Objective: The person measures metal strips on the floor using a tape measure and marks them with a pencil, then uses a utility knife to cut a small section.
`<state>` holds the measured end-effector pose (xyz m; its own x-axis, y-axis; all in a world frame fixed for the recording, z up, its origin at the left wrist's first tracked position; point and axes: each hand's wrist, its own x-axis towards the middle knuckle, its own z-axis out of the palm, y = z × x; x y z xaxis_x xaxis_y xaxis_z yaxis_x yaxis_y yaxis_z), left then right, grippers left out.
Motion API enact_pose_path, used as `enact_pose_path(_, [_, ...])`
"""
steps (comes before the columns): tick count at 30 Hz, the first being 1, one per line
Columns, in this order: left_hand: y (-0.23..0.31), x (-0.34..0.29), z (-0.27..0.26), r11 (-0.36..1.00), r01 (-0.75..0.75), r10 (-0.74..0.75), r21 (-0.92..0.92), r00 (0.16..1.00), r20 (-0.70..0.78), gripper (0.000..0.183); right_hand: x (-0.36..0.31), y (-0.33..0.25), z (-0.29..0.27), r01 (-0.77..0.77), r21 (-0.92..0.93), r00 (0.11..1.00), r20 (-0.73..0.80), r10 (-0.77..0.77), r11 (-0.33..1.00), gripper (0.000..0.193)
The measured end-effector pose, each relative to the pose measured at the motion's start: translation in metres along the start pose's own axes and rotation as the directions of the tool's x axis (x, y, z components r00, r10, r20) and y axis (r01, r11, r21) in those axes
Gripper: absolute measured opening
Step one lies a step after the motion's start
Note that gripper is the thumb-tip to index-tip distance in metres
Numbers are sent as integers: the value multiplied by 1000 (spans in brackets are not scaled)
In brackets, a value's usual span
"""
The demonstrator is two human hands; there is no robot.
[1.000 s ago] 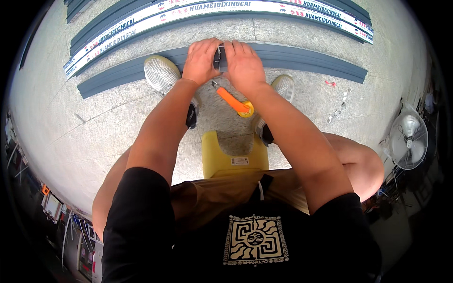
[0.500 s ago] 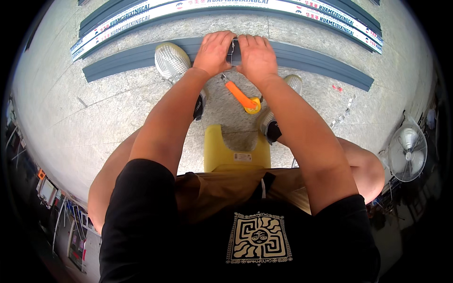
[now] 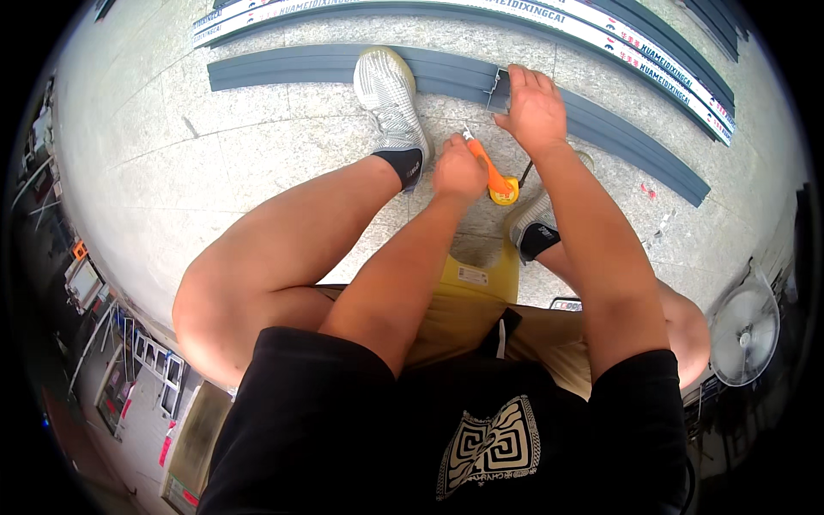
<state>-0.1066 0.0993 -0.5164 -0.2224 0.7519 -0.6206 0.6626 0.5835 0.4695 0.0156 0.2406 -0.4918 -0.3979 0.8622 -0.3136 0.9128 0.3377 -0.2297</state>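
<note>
My right hand [image 3: 534, 112] grips a short dark grey profile piece [image 3: 499, 93] with pale, open-looking end edges, held over a long grey bar. Its thumb reaches down beside the piece; the fingertips rest on the far side. Nearer to me, my left hand [image 3: 460, 167] is low over the floor, its fingers curled at the front end of an orange utility knife [image 3: 491, 168]. The undersides of those fingers are hidden. A yellow tape measure [image 3: 504, 191] lies against the knife's back end.
Long grey bars [image 3: 292, 67] lie across the floor, my left shoe [image 3: 384, 81] against them. Farther off are more bars with printed white film [image 3: 584, 30]. A yellow stool [image 3: 481, 275] is under me. A fan [image 3: 745, 333] stands at the right.
My left hand has left the short profile piece and come back toward me to the knife. The right hand stays on the piece. The whole view has shifted and turned.
</note>
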Motion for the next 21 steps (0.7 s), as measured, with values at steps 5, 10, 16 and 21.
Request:
enact_pose_path(5, [0,10,27,786,568,-537,-242,823,186,68,6,-6,3,11,-10,1000,8,-11,1000,94])
enact_pose_path(10, [-41,11,45,802,506,-464,-316,862,203,61,4,-20,10,21,-15,1000,-5,-22,1000,96])
enact_pose_path(16, [-30,-18,45,936,252,-311,-247,920,-240,37,-6,-22,5,-18,-32,999,51,19,999,98])
enact_pose_path(21, [-2,-3,0,955,226,-238,-194,970,-40,25,0,-14,10,-3,-52,1000,23,4,999,96])
